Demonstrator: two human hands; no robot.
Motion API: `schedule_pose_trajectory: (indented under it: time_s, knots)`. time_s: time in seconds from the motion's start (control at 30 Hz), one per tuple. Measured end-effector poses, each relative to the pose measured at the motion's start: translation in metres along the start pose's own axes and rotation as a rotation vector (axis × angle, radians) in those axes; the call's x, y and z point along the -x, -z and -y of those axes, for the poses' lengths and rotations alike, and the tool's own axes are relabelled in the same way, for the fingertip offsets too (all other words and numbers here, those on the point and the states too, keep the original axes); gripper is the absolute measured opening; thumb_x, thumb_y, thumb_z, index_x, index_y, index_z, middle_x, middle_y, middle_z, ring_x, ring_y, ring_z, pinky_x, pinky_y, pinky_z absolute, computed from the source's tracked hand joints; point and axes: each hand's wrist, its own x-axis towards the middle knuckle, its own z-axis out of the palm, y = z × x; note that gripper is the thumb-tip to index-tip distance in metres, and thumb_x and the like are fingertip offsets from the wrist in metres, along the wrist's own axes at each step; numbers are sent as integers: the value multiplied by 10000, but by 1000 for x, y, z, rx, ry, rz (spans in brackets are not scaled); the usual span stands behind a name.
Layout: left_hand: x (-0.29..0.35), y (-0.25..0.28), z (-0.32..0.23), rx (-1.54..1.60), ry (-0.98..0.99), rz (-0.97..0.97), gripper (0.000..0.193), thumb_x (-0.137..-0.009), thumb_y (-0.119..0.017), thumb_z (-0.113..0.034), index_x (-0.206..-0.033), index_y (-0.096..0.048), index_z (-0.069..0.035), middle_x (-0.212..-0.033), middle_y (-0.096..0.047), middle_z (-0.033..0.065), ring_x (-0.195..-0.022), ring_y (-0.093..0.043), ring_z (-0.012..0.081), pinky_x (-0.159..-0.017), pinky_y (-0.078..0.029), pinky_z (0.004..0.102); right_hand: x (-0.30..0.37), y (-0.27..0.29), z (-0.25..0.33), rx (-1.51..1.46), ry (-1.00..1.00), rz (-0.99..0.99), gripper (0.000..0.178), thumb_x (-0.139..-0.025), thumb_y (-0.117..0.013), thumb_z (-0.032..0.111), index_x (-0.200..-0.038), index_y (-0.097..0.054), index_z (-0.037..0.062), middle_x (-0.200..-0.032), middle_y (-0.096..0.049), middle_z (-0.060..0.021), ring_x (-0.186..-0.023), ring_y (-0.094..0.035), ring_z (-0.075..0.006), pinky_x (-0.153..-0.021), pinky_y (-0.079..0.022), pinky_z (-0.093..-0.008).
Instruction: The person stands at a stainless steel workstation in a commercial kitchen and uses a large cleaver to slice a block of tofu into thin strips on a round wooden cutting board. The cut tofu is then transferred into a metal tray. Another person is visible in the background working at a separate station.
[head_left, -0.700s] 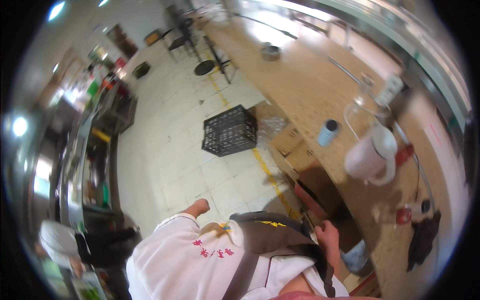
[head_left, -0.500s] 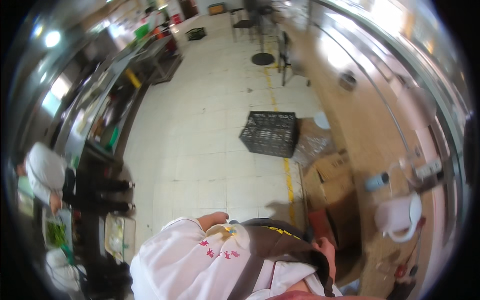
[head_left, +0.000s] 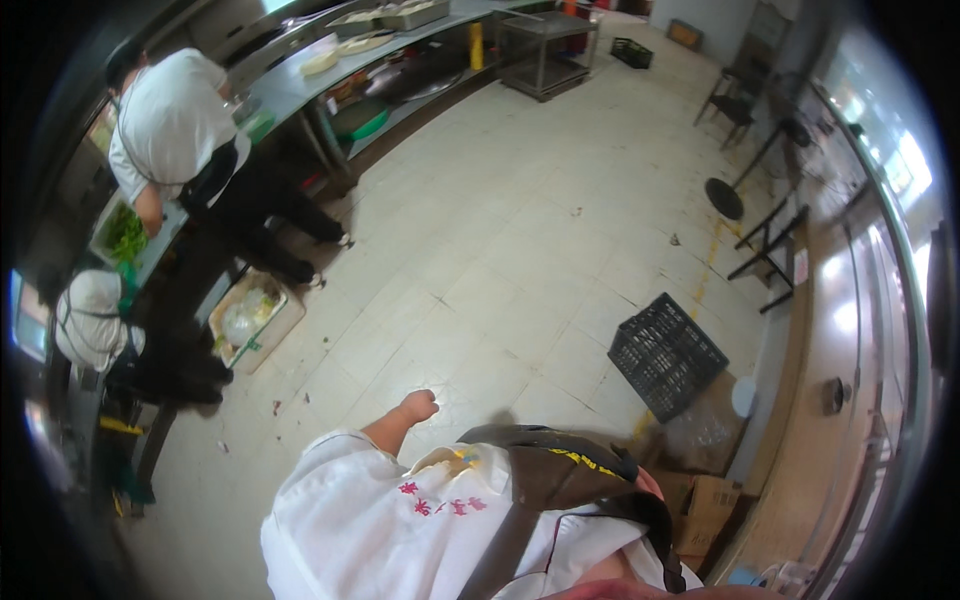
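My left hand (head_left: 420, 404) is stretched out ahead of my white jacket, above the tiled floor (head_left: 490, 290). Its fingers are curled into a loose fist, and nothing shows in it. Of my right hand (head_left: 649, 483) only a strip appears, beside the dark apron (head_left: 560, 468) on my front. Its fingers are hidden, so whether it holds anything cannot be seen. The nearest thing beyond my right hand is a cardboard box (head_left: 712, 505) on the floor.
Ahead to the right a black plastic crate (head_left: 668, 355) lies on the floor beside a long wooden counter (head_left: 800, 440). At left two people in white tops stand by a metal worktop (head_left: 290, 90). A white bin (head_left: 258, 320) sits behind them. Stools (head_left: 735, 105) stand far right.
My view has swung left, so the crate and counter sit farther right and the co-workers appear larger. My left hand has reached farther forward; my right hand has become mostly hidden.
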Motion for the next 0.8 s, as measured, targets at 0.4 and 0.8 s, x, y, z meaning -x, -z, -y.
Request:
schedule_pose_trajectory:
  time_s: [0.4, 0.8]
  knots:
    - [18, -30, 93, -80, 139, 272, 338, -806, -609, -337, -975, -716, -65, -1018, -693, 165, -966, -656, 334, -852, -522, 424, -251, 25, 194, 193, 20, 293, 333, -882, -648, 149, -1162, -608, -26, -1044, -681, -115, -899, -664, -204, -846, -509, -311]
    - [-154, 32, -7, 236, -61, -53, 278, -831, -641, -303, -1037, -704, -127, -1067, -695, 84, -1012, -655, 260, -878, -523, 376, -435, -52, 574, 397, 1517, 354, 435, -827, -682, 111, -1209, -562, -59, -1013, -638, -139, -915, -632, -211, -843, -508, -342]
